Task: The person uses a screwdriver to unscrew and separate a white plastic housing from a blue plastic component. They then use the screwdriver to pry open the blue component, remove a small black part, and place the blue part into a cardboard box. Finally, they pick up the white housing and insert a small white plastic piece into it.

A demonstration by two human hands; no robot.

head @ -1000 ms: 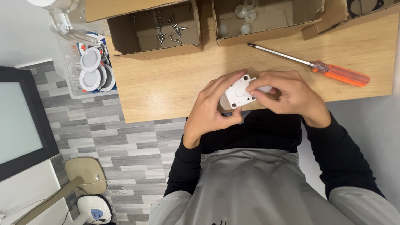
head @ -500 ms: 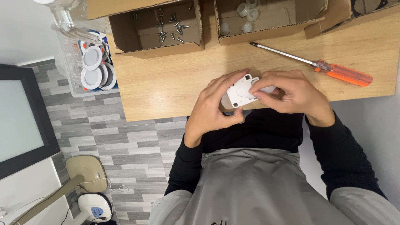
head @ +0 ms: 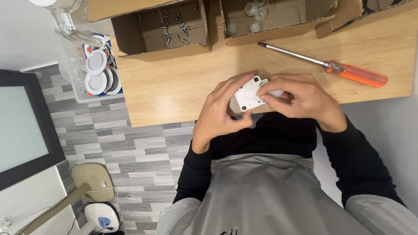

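Gripping a small white plastic part (head: 249,93) from both sides, the hands meet at the near edge of the table (head: 174,87), just above the lap. The left hand (head: 224,111) closes round its left and underside, fingers curled over the top edge, thumb tucked below. The right hand (head: 300,98) pinches the part's right side, its fingertips (head: 263,92) pressing on the round boss on the white face. What lies behind the part is hidden by the fingers.

To do this well, the left hand should hold the part steady and square while the right does the fine pressing; keeping both wrists low by the table edge would likely help control.

Both forearms come in from below, elbows out, wrists bent slightly inward.

Further out, an orange-handled screwdriver (head: 331,66) lies apart on the right. Beyond are a box of screws (head: 163,28) and a box of small white caps (head: 270,19). A clear bin (head: 89,72) of round white discs sits at the table's left end.
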